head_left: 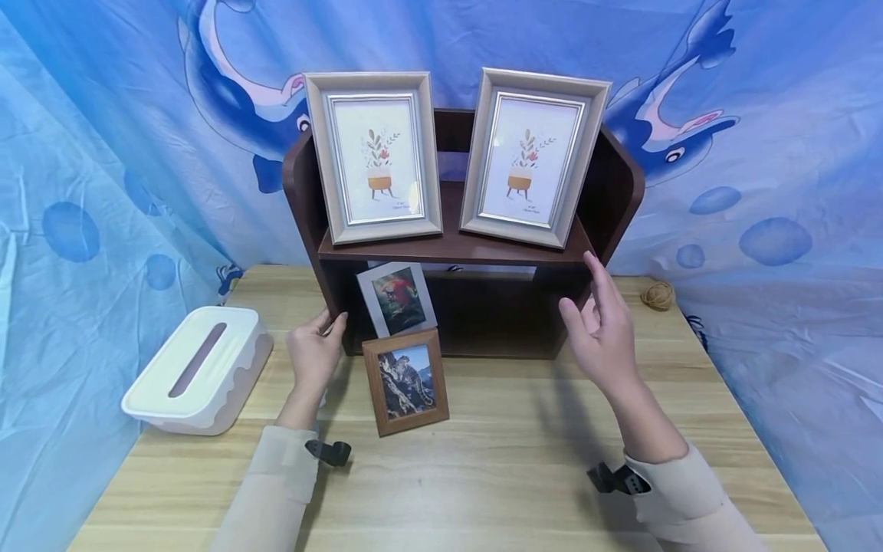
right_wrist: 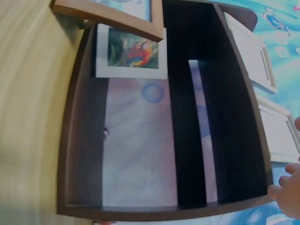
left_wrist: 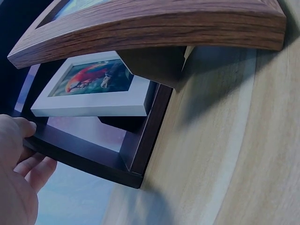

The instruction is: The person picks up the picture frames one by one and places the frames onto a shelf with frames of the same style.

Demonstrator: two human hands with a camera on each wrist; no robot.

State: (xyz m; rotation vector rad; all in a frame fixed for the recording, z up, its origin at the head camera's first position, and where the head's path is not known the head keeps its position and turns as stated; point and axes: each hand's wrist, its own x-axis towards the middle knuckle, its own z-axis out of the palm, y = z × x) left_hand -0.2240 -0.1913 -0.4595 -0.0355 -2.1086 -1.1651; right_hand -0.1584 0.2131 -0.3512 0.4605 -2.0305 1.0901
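Shelf bears two pale frames; their small print is unreadable.

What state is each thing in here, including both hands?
Dark shelf: upright on the table.
Left beige frame: standing on the upper level.
Right beige frame: standing on the upper level.
White frame: propped up in the lower compartment.
Brown frame: propped on its back leg.
Tissue box: lid on, no tissue showing.
Twine ball: wound.
Left hand: gripping the shelf's left side.
Right hand: extended, contact unclear.

The right grip is beside a dark shelf holding a framed parrot picture.
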